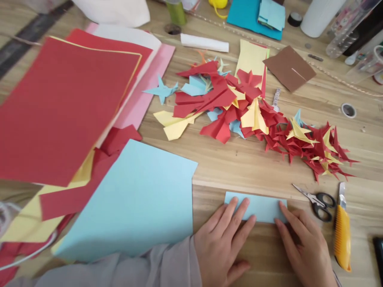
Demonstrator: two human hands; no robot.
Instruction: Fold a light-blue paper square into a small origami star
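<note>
I'm watching the left hand (223,243) and right hand (305,249), held apart with fingertips pressing a light-blue paper strip (255,209) onto the wooden surface (248,167); a sideways slip could skew it or catch the yellow utility knife (342,235).

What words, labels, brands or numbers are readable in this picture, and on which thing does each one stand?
No text here can be read.
The small white strip beside the folded paper birds has dark print, too blurred to read.
The clear plastic container at top right shows coloured marks, too small to read.
</note>
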